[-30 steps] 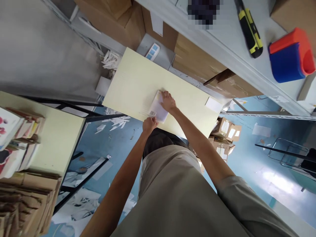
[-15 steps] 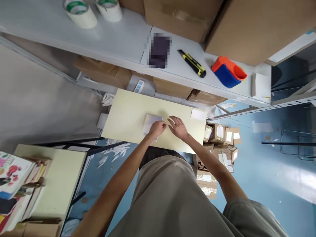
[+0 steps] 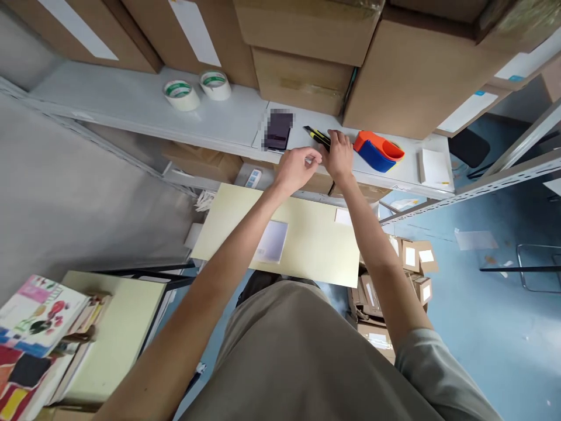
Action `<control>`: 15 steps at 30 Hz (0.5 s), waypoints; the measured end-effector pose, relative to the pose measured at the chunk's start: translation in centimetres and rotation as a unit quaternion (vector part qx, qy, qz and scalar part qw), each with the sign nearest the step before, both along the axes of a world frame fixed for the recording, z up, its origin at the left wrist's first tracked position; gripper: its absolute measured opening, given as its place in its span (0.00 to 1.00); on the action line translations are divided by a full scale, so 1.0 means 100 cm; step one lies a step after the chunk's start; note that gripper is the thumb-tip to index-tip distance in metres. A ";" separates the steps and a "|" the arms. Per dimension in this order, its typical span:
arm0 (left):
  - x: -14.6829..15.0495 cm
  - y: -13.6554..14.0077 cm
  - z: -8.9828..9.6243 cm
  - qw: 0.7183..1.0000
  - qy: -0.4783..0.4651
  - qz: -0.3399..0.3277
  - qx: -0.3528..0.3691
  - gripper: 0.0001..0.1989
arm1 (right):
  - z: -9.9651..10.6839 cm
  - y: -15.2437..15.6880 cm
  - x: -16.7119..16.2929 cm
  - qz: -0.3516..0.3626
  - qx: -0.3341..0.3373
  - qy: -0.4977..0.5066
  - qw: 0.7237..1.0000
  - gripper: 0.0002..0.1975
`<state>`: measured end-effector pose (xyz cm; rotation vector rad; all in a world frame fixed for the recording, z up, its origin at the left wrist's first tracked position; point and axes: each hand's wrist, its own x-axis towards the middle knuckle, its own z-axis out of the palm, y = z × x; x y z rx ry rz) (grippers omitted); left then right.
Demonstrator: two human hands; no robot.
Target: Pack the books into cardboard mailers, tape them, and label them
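Observation:
My right hand [image 3: 340, 155] is on the shelf, its fingers bent over the rear end of a yellow-and-black utility knife [image 3: 316, 135], whose black front end points left. Close beside it, in front of the shelf edge, is my left hand [image 3: 298, 169]. Its fingers are curled together, and whatever may be in them is too small or hidden to make out. Below the hands, a thin whitish, book-like flat item [image 3: 274, 242] lies on the pale yellow table [image 3: 319, 245]; my left forearm covers part of it.
On the shelf [image 3: 135, 108] stand two tape rolls [image 3: 182, 96], a dark, partly blurred phone-like slab [image 3: 278, 131], an orange-and-blue holder [image 3: 379, 151] and white cards [image 3: 433, 166]. Large cartons [image 3: 302, 79] line its back. Books [image 3: 41, 316] are stacked at left; small boxes [image 3: 412, 257] lie at right.
Both hands have moved up from the table to the shelf. My right hand has come onto the utility knife. The flat item stays on the table, and the view has tilted up.

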<state>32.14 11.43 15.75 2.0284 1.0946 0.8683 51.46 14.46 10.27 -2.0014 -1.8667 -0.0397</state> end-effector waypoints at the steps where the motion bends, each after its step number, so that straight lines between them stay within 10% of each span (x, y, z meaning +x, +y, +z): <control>1: -0.003 -0.003 0.006 1.000 -0.010 -0.003 -0.001 0.11 | 0.000 0.008 0.001 -0.009 -0.015 -0.004 1.000 0.25; 7: -0.051 -0.020 -0.020 0.998 -0.030 0.016 -0.045 0.10 | -0.003 0.003 -0.004 -0.053 -0.016 0.043 0.998 0.23; 15: -0.168 -0.073 -0.187 0.921 -0.007 0.108 -0.374 0.10 | -0.077 -0.141 -0.068 -0.030 0.081 0.167 0.982 0.29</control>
